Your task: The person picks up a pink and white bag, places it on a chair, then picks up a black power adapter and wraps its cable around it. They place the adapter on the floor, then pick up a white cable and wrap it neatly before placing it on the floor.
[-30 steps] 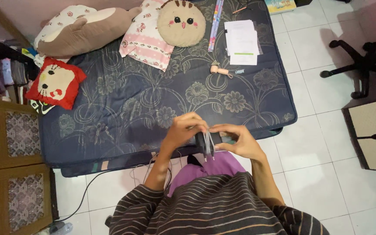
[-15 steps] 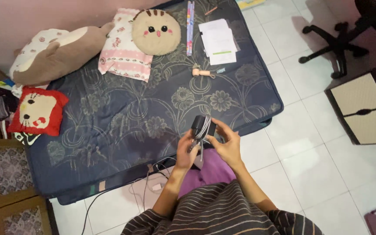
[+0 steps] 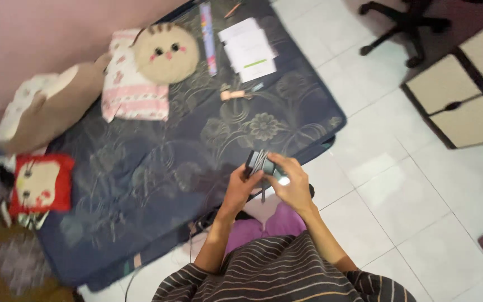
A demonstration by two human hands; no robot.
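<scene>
Both my hands meet over the near edge of a dark floral mattress (image 3: pixel 157 162). A small black block-shaped device (image 3: pixel 257 161) with a grey cable wound around it sits between them. My left hand (image 3: pixel 242 185) grips it from below and the left. My right hand (image 3: pixel 289 180) holds it from the right, fingers over its top. A short loose cable end hangs down between my hands. The frame is blurred, so finer detail of the device is unclear.
On the mattress lie a round face cushion (image 3: pixel 166 53), a pink striped pillow (image 3: pixel 129 95), a brown plush (image 3: pixel 46 112), a red cushion (image 3: pixel 40 184), papers (image 3: pixel 250 50) and a small wooden item (image 3: pixel 233 95). A chair base (image 3: pixel 403 22) and cabinet (image 3: pixel 465 95) stand on white tiles.
The view has swung, shifting the mattress up and left. My hands stay together on the cable-wrapped device, my left hand rising closer to it.
</scene>
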